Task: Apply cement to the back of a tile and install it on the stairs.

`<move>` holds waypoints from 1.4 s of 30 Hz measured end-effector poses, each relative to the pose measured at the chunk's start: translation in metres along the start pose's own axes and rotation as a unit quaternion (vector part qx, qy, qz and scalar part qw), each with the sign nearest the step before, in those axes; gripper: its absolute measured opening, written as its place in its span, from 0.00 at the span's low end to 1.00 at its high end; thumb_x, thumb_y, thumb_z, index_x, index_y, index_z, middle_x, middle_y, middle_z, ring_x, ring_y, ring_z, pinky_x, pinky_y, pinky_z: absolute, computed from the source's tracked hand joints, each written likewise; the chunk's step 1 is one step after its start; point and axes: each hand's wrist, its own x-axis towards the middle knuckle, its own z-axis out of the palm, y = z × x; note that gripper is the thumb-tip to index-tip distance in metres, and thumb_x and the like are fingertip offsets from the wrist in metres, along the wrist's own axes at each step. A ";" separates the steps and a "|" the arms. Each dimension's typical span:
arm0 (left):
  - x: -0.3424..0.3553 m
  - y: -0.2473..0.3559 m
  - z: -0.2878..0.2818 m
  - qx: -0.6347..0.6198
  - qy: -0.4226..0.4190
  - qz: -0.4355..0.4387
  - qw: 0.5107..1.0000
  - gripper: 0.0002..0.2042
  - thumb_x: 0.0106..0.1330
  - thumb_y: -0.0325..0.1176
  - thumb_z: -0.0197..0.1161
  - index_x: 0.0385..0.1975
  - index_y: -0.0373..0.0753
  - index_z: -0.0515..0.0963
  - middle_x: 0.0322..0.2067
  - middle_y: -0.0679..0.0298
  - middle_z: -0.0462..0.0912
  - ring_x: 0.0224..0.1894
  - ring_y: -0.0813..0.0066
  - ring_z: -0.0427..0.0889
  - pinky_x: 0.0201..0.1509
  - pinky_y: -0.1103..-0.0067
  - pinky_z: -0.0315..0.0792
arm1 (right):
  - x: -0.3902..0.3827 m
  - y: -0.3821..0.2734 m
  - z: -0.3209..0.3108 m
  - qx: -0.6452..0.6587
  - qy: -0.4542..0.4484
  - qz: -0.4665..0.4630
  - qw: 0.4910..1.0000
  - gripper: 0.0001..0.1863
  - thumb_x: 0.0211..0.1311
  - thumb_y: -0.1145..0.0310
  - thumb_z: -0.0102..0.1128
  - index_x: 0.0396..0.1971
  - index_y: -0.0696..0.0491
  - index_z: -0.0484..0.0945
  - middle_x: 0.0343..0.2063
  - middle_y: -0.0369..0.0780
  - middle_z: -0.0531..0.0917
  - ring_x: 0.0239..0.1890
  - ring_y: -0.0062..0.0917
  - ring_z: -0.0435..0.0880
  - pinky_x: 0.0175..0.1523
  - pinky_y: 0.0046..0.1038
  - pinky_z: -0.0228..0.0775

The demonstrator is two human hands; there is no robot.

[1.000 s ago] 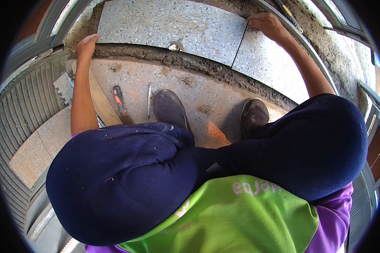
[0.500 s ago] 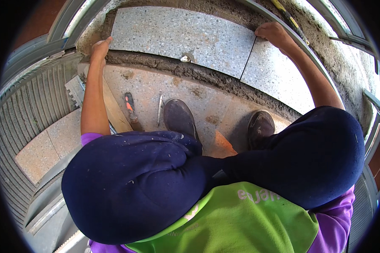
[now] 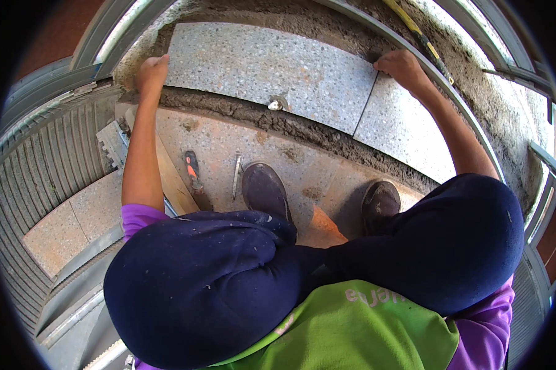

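A long grey speckled terrazzo tile (image 3: 253,65) lies on a bed of dark wet mortar (image 3: 228,113). At its left end my left hand (image 3: 152,75) is closed on the edge, thumb toward the top. My right hand (image 3: 402,68) grips the far right corner, fingers curled at the seam with a second speckled tile (image 3: 401,123). That second tile butts against the first on the right. A small whitish lump (image 3: 276,103) sits at the near edge of the long tile. The undersides of both hands' fingers are hidden.
Between my shoes (image 3: 264,188) and the wooden board (image 3: 170,166) lie an orange-black handled tool (image 3: 193,168) and a thin metal stick (image 3: 236,176). A notched trowel (image 3: 110,145) rests left. A curved metal rail (image 3: 438,73) and yellow-black tool (image 3: 413,31) lie beyond.
The whole view has shifted, so tiles, shoes and floor sit slightly lower in the picture. Both hands keep their places at the tile's two ends; the tile shows no clear movement.
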 end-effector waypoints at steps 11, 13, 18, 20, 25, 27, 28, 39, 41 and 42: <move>0.046 0.059 0.001 -0.006 0.043 0.145 0.988 0.21 0.64 0.53 0.61 0.42 0.41 0.87 0.41 0.51 0.87 0.46 0.51 0.85 0.53 0.63 0.75 | 0.005 -0.012 0.000 -0.167 -0.021 -0.062 0.984 0.13 0.59 0.64 0.60 0.27 0.60 0.83 0.29 0.51 0.84 0.34 0.44 0.85 0.44 0.40 0.76; 0.054 0.056 -0.002 -0.009 0.041 0.142 0.989 0.22 0.63 0.53 0.63 0.41 0.39 0.87 0.40 0.50 0.87 0.45 0.51 0.85 0.51 0.64 0.76 | 0.005 -0.018 0.000 -0.179 -0.036 -0.060 0.981 0.13 0.59 0.64 0.60 0.27 0.60 0.83 0.29 0.51 0.84 0.34 0.44 0.85 0.44 0.39 0.77; 0.069 0.066 0.003 -0.056 0.015 0.109 0.992 0.23 0.61 0.49 0.69 0.37 0.29 0.86 0.36 0.51 0.88 0.40 0.62 0.85 0.46 0.70 0.75 | 0.001 -0.022 -0.005 -0.249 -0.050 -0.089 0.963 0.13 0.60 0.64 0.62 0.27 0.60 0.83 0.28 0.48 0.84 0.33 0.41 0.85 0.42 0.38 0.76; 0.075 0.067 0.004 -0.139 0.041 0.045 0.988 0.27 0.59 0.49 0.71 0.39 0.23 0.83 0.40 0.45 0.86 0.41 0.60 0.84 0.47 0.69 0.75 | 0.003 -0.021 -0.003 -0.189 -0.047 -0.061 0.979 0.13 0.59 0.63 0.63 0.28 0.61 0.84 0.27 0.48 0.84 0.32 0.40 0.85 0.42 0.37 0.76; 0.083 0.069 0.005 -0.060 0.059 0.032 0.996 0.33 0.55 0.54 0.72 0.45 0.24 0.82 0.48 0.40 0.83 0.50 0.52 0.83 0.54 0.66 0.75 | 0.005 -0.016 0.001 -0.090 -0.035 -0.038 0.995 0.14 0.57 0.64 0.66 0.29 0.62 0.84 0.26 0.47 0.84 0.29 0.36 0.83 0.41 0.35 0.75; 0.074 0.087 0.013 -0.047 0.066 0.019 0.997 0.35 0.54 0.57 0.71 0.47 0.26 0.82 0.50 0.40 0.82 0.55 0.48 0.82 0.58 0.64 0.74 | 0.002 -0.014 -0.001 -0.014 -0.024 0.046 0.999 0.13 0.56 0.66 0.69 0.30 0.62 0.85 0.24 0.45 0.84 0.27 0.30 0.81 0.39 0.33 0.74; 0.073 0.088 0.013 -0.042 0.067 0.003 0.997 0.35 0.54 0.57 0.71 0.49 0.27 0.81 0.52 0.40 0.81 0.57 0.48 0.80 0.59 0.64 0.74 | 0.003 -0.015 -0.001 -0.013 -0.026 0.046 0.999 0.13 0.56 0.66 0.69 0.30 0.62 0.85 0.24 0.45 0.84 0.27 0.30 0.81 0.39 0.33 0.74; 0.093 0.072 0.016 -0.112 0.044 -0.029 0.992 0.31 0.55 0.49 0.71 0.49 0.25 0.81 0.55 0.41 0.79 0.56 0.51 0.80 0.59 0.68 0.71 | 0.002 -0.009 0.003 0.085 -0.014 0.068 0.994 0.10 0.58 0.71 0.69 0.33 0.64 0.87 0.26 0.39 0.85 0.28 0.21 0.79 0.37 0.28 0.72; 0.105 0.063 0.015 -0.171 0.029 -0.050 0.984 0.29 0.55 0.46 0.70 0.47 0.25 0.81 0.54 0.43 0.80 0.54 0.54 0.80 0.58 0.69 0.71 | 0.003 -0.012 0.006 0.099 -0.018 0.066 0.993 0.09 0.58 0.72 0.68 0.33 0.64 0.87 0.25 0.39 0.85 0.28 0.21 0.79 0.37 0.27 0.71; 0.109 0.056 0.014 -0.168 0.031 -0.052 0.984 0.29 0.55 0.46 0.70 0.47 0.25 0.81 0.54 0.43 0.80 0.54 0.54 0.80 0.58 0.69 0.71 | 0.004 -0.014 0.008 0.112 -0.021 0.063 0.992 0.09 0.59 0.72 0.68 0.33 0.64 0.87 0.25 0.39 0.85 0.28 0.20 0.78 0.37 0.27 0.70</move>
